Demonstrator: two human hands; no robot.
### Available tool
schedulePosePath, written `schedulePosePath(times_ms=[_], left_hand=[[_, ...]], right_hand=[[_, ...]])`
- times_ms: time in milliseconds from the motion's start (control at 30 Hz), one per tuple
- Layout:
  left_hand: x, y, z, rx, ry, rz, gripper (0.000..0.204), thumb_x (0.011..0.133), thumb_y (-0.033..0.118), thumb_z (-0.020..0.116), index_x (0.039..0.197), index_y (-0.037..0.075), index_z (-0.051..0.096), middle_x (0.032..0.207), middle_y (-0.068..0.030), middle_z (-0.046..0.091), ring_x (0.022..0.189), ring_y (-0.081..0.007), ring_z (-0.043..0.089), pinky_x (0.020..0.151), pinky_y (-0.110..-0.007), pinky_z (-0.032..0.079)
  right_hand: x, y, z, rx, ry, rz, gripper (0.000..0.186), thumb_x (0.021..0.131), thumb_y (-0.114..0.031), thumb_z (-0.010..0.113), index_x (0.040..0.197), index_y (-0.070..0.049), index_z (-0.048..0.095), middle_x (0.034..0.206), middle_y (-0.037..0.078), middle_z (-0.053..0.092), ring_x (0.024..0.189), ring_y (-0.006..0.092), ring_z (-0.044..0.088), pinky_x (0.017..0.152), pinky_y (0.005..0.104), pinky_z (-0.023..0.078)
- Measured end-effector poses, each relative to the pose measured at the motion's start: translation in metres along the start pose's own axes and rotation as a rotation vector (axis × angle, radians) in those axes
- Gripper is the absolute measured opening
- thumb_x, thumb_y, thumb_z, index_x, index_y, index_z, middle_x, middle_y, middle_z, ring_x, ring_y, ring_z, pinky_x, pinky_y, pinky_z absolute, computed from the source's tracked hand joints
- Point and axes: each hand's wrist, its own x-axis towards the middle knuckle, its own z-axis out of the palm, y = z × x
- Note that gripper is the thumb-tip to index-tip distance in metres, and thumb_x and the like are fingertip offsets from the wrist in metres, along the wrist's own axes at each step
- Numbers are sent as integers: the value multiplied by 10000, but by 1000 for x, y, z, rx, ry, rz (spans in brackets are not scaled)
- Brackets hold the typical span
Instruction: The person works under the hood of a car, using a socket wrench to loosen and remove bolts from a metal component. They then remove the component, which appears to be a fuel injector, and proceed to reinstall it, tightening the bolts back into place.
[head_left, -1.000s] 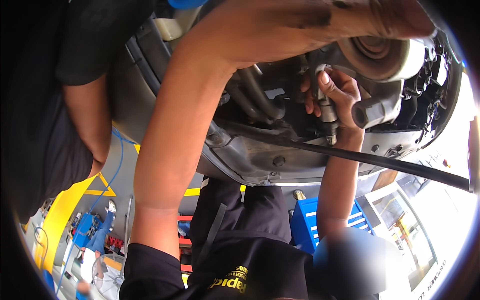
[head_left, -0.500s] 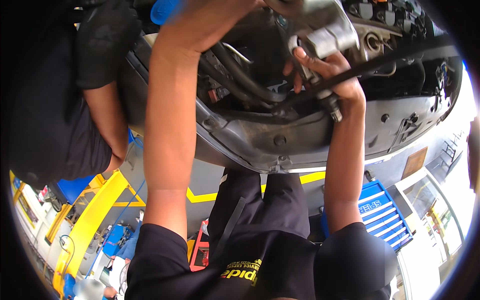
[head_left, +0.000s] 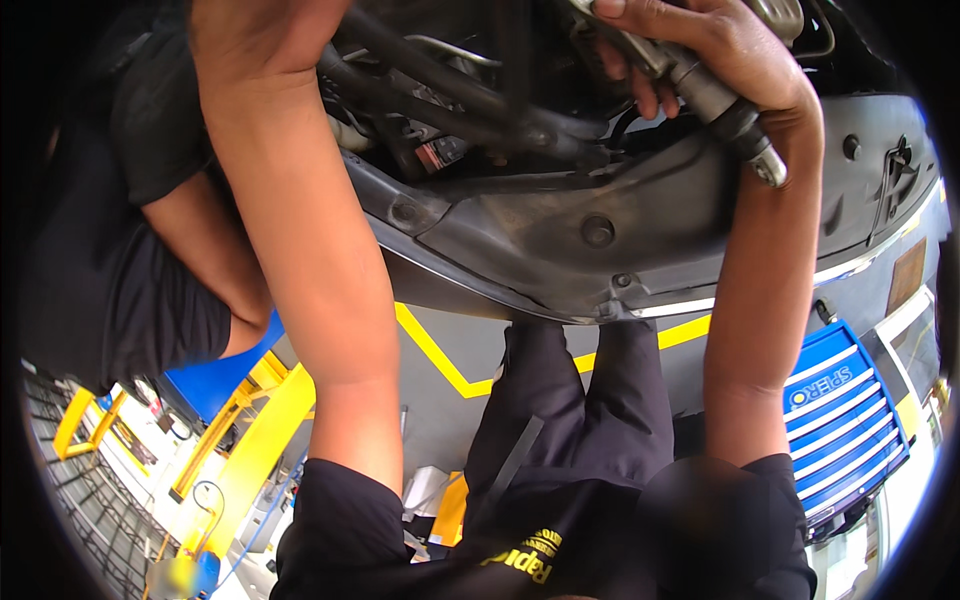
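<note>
Head view, single entry. Right hand (head_left: 715,50): raised to the upper right edge, fingers (head_left: 640,95) curled tight round a cylindrical metal tool (head_left: 700,85), grey and dull, with a dark knurled collar and a bright stepped silver tip jutting down and to the right past the wrist. Left hand: out of frame past the top edge; only the bare left forearm (head_left: 310,260) shows, running upward from a black short sleeve, so how far its fingers are open cannot be told. Vehicle underside (head_left: 600,230): a broad, dusty grey moulded undertray, matte and scuffed, with round fastener bosses and a curved lower lip; the tool sits at its upper right, against the open cavity above. Cavity contents: thick black rubber hoses (head_left: 450,90), smooth and curved, crossing near a small connector with a red tab (head_left: 440,155). Another person in black clothing (head_left: 110,280) stands at the left edge, arm bent. Below: grey workshop floor with a yellow painted line (head_left: 440,355), a yellow steel lift arm (head_left: 260,440) at lower left, and a blue ribbed tool cabinet (head_left: 850,420) at the right edge.
</note>
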Motion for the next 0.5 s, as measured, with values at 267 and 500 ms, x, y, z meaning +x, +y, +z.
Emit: schedulePosePath(times_ms=[267,500], left_hand=[[-12,-4,5,-31,-26,105,471,999,412,695,1324,73,661,1272,-80,720,1181,-232,681,1020,-389,559],[-6,1,5,-55,-53,125,469,996,405,702,1327,76,659,1275,-78,720,1180,-233,681,1021,-391,560]], right_hand=[[-13,5,16,-16,62,7,489,1037,-291,676,1394,31,585,871,106,728,626,156,682,504,278,509],[-18,8,12,4,99,-16,490,1034,-285,677,1399,30,585,869,105,726,627,156,683,504,278,513]])
